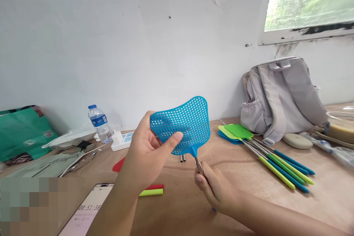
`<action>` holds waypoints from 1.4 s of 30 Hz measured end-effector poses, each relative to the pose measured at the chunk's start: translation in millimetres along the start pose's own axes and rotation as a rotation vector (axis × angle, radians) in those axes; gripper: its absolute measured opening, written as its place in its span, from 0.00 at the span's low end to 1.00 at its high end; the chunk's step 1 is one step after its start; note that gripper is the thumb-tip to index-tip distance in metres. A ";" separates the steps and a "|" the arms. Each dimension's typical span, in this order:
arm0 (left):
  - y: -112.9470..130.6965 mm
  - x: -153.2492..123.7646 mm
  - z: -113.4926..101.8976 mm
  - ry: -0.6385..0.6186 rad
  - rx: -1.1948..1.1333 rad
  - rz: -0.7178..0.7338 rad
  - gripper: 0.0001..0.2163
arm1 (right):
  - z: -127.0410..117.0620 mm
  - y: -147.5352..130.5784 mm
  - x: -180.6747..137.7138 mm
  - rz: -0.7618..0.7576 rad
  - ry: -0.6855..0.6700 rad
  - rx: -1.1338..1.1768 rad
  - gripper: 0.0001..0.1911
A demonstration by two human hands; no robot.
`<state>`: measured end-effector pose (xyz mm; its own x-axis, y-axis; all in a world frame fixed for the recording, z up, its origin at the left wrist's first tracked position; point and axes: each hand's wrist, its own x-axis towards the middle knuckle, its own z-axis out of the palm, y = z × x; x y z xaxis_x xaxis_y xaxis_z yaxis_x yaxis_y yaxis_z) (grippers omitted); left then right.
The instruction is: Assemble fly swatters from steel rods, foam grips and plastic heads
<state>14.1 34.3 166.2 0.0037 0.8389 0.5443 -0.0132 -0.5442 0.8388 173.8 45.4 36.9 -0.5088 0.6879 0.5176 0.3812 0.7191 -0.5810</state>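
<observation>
A blue fly swatter (190, 125) is held up over the table, its perforated head tilted. My left hand (153, 142) pinches the left side of that head, thumb on the near face and fingers behind it. Lower down, my right hand (214, 184) is wrapped round the metal shaft just below the head. A bit of blue shows beneath the right hand; most of the handle is hidden. Behind the left forearm, a red handle (157, 187) and a yellow-green handle (151, 192) lie on the table. Two metal tube ends (183, 158) show behind the swatter.
Several fly swatters (276, 164) lie piled at right, near a grey backpack (282, 96), a beige oval case (297, 141) and a plastic container (341, 123). At left are a water bottle (100, 123), power strip (121, 142), green bag (26, 132) and phone (87, 210). A red piece (118, 165) is partly hidden.
</observation>
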 end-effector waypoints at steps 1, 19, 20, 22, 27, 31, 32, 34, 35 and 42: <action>-0.7 -1.1 0.8 0.013 0.018 -0.015 0.13 | 0.4 0.4 -0.3 -0.005 0.009 0.009 0.09; -7.7 -2.0 6.2 -0.052 -0.034 -0.050 0.12 | 13.9 13.5 -9.8 -0.066 0.115 0.103 0.12; -7.9 -2.0 6.9 -0.043 -0.043 -0.056 0.12 | 14.6 14.7 -9.9 -0.068 0.123 0.113 0.12; -8.4 -1.9 8.1 -0.051 -0.045 -0.063 0.13 | 16.1 17.2 -10.1 -0.075 0.136 0.130 0.13; -11.1 -2.5 10.5 -0.072 0.013 -0.026 0.12 | 14.5 18.1 -10.6 -0.091 0.139 0.134 0.15; -18.3 -1.4 2.5 -0.087 0.145 -0.056 0.12 | -2.0 11.1 -8.2 0.084 -0.010 -0.032 0.16; -20.6 -0.4 -2.0 -0.116 0.218 -0.083 0.11 | -7.9 10.5 -8.0 0.155 -0.042 -0.095 0.17; -24.9 3.1 -13.9 -0.155 0.412 -0.140 0.10 | -20.5 13.7 -9.6 0.285 -0.063 -0.206 0.17; -26.6 5.7 -21.2 -0.151 0.530 -0.159 0.10 | -27.0 17.9 -11.6 0.339 -0.055 -0.254 0.16; -30.8 30.6 -80.6 0.009 1.146 -0.247 0.08 | -67.3 78.5 -42.3 0.479 -0.041 -0.851 0.08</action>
<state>-65.9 77.6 156.2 -0.1267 0.9207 0.3692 0.8957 -0.0537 0.4414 277.2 79.4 11.6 -0.1754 0.9334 0.3131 0.9761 0.2063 -0.0682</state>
